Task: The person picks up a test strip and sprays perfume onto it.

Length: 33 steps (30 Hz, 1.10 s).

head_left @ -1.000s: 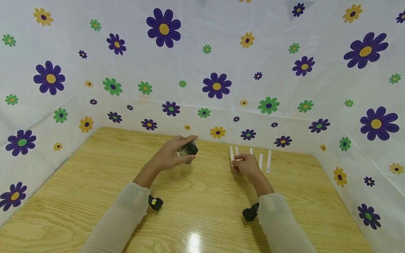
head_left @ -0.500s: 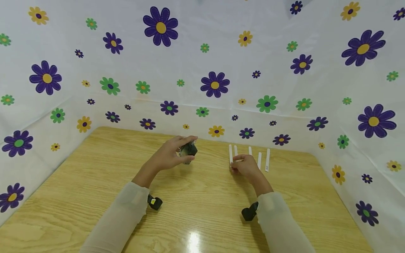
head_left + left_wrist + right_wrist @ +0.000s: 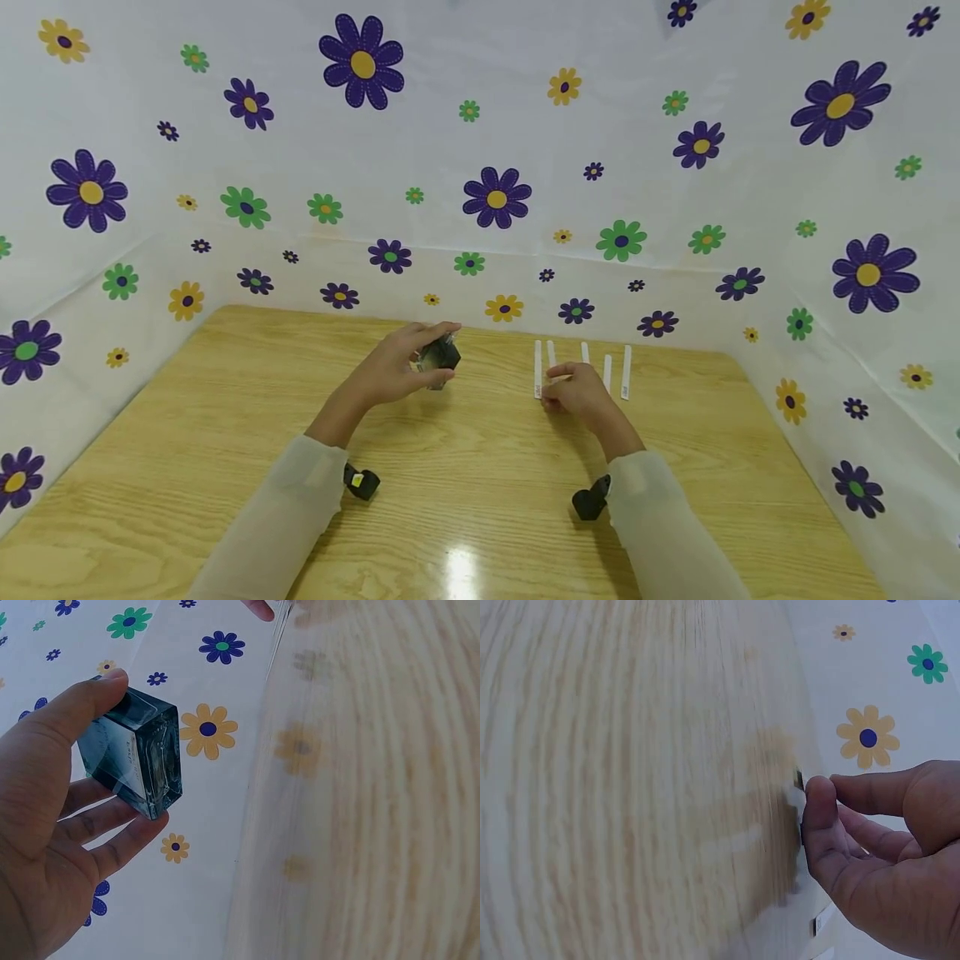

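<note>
My left hand (image 3: 393,367) grips a dark blue-green, square glass bottle (image 3: 139,750) above the table, thumb on one side and fingers on the other. A pale label shows on its flat face in the left wrist view. My right hand (image 3: 581,392), with curled fingers, is low over a row of narrow white paper strips. The leftmost strip (image 3: 537,371) lies fully in sight, with small print at its lower end. Right beside it, the second strip (image 3: 551,353) runs down to my fingertips, which hide its lower end; I cannot tell if they pinch it.
More white strips lie right of these: a third (image 3: 585,352), a shorter one (image 3: 607,371) and the rightmost strip (image 3: 626,372), printed at its lower end. The wooden table (image 3: 480,467) meets a flower-patterned cloth wall (image 3: 420,150) at the back and sides.
The leftmost strip's printed lower end, covered by my right fingers before, now shows; that hand sits slightly to its right. My left hand keeps its hold on the bottle. The head view has shifted slightly.
</note>
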{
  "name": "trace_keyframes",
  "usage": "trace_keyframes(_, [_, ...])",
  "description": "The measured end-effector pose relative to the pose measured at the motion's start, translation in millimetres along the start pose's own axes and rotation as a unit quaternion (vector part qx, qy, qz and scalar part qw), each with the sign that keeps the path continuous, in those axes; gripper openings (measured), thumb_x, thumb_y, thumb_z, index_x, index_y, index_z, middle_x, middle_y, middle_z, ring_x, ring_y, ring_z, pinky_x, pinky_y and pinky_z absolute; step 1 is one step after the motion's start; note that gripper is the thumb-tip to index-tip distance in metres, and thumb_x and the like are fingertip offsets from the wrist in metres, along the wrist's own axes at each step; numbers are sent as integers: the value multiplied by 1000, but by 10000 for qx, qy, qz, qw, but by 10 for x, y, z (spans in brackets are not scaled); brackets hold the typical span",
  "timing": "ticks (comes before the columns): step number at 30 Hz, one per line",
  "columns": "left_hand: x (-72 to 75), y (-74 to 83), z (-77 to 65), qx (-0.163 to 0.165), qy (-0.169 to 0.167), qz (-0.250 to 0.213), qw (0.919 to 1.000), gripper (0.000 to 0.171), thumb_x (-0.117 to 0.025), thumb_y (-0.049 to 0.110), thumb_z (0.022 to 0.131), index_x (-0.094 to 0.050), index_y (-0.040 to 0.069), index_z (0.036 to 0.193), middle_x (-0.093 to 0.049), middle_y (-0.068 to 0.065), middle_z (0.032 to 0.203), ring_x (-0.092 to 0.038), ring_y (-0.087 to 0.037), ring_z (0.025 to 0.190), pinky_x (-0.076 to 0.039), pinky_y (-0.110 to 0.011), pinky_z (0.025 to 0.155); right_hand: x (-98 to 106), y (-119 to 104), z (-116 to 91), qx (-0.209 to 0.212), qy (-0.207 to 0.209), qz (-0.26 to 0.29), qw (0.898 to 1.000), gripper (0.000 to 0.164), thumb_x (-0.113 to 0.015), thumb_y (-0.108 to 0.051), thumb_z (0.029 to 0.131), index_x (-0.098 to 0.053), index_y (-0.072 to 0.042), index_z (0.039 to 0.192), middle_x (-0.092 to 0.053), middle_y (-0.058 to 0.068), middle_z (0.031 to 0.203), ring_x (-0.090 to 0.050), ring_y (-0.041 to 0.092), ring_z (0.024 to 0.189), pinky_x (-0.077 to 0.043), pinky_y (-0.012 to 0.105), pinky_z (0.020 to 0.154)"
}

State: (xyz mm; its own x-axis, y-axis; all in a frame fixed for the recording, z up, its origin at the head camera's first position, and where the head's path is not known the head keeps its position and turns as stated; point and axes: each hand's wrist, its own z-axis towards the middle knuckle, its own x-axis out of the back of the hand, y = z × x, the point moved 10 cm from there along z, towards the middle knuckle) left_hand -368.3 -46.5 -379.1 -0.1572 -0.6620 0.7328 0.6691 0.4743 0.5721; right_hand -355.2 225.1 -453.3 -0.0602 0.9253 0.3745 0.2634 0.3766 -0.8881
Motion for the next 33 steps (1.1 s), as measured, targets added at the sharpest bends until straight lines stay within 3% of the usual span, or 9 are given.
trace_keyframes(11, [11,-12,-25,29,19,24,10000,70,-76,39,93,-47,28,156,-58,-9,140,-57,-26,123,-55,-47,90,207,-98,-17,442,28,-430,9981,38,-61,-2,99,-56,10,135,-70,21,100,-69,20,82,-58,31,78])
trace_keyframes(20, [9,-12,-21,23,16,49,10000,70,-75,42,94,-45,31,156,-56,-8,144,-56,-27,126,-54,-49,92,503,-74,-73,477,91,-623,9969,40,-59,-5,103,-52,10,139,-64,26,112,-67,24,87,-59,31,80])
trace_keyframes(33, [32,1,-21,29,56,68,10000,69,-76,41,93,-45,36,155,-58,-8,141,-56,-26,124,-53,-45,85,847,41,-85,495,177,-928,9943,40,-57,-5,103,-50,14,138,-65,24,109,-64,21,85,-59,32,78])
